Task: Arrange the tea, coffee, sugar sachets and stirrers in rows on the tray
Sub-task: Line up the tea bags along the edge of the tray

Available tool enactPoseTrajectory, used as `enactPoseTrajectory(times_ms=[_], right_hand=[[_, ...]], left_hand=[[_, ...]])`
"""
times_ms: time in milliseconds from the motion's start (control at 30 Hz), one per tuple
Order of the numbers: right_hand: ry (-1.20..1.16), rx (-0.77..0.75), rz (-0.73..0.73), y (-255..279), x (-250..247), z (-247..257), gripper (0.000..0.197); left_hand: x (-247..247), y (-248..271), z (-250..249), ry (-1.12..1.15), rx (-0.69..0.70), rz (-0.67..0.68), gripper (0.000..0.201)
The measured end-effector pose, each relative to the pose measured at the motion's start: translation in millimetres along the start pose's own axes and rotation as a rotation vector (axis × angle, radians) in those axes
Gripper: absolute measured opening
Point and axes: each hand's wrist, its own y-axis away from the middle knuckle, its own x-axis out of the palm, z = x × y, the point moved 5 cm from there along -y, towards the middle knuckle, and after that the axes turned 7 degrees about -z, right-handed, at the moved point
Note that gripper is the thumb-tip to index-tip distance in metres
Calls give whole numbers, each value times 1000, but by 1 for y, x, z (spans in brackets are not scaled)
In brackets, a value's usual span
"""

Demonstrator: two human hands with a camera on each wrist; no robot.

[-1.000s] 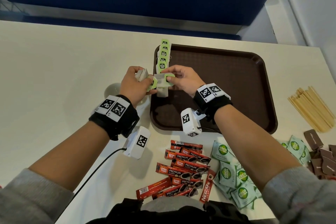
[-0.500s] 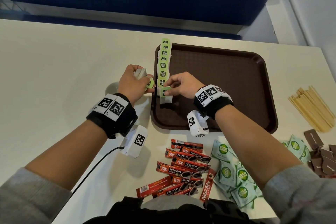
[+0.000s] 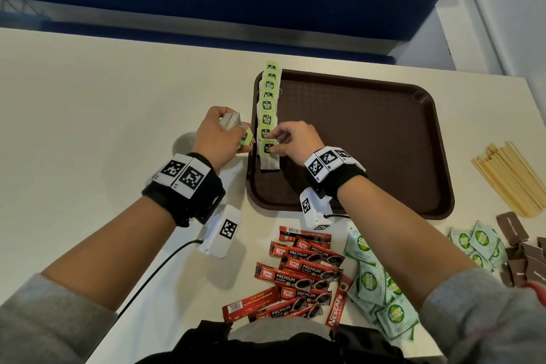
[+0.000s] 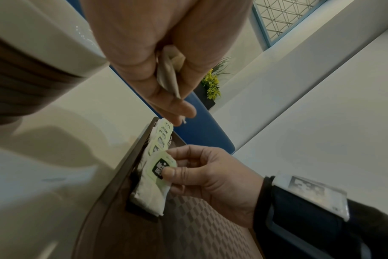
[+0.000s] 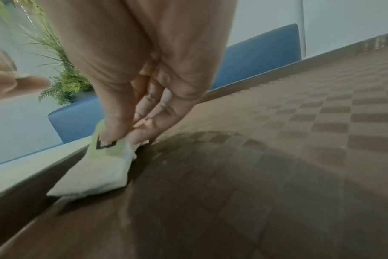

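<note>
A cream tabletop [image 3: 88,103] runs up to a blue partition, and a brown tray [image 3: 369,142] with a chequered floor lies on it. All places below are given from that tray. Along its left edge a row of tea bags [image 3: 267,103] with green tags overlaps from the far rim toward the person. The right hand [image 3: 291,142] is over the tray's left part, thumb and fingers pinching the green tag of the nearest tea bag [image 3: 269,158], whose white pouch lies flat on the tray floor at the near end of the row. The left hand [image 3: 220,136] hovers just left of the tray, its grip curled round a small bunch of tea bags [image 3: 230,121], one green tag sticking out toward the rim. Near the tray's front edge lie red coffee sticks [image 3: 298,275] and green sugar sachets [image 3: 375,289]. To its right lies a bundle of wooden stirrers [image 3: 508,177], with brown sachets [image 3: 523,254] nearer the person.
</note>
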Motion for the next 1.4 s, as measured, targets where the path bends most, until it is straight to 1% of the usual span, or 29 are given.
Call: enactPoseTrajectory(times_ms=[133,300,533,733,833,933,1000,1100,1200,1267,1400], right_hand=[[-2,6,-30,0,-1,1,23],[-12,9,-26,-1,1,3,24],[-16,35,-56,1,2,3,25],[-23,38,-87,2,2,3,26],[-20,5,-122,1,-1,5,25],[-38,-41,-163,3,-9,11,18],[-95,-22,-145,5,-13,16,20],[-187,-8,-41,8,-12,22,28],[-214,-26,45,9,-8,26,21],[-229,-23,60,8,-7,25,18],[-277,-31,64,9,-8,30,21]], left_hand=[[2,0,1,-9,-1,5,29],[2,0,1,-12,-10,7,26],[2,1,3,-8,-21,2,30],[4,2,5,8,-44,6,25],[5,2,5,15,-60,10,25],[6,3,7,28,-89,15,23],[7,4,8,42,-100,18,22],[11,6,10,78,-125,11,23],[12,8,10,118,-154,-5,20],[13,8,10,150,-175,-1,20],[16,12,10,195,-193,33,15]])
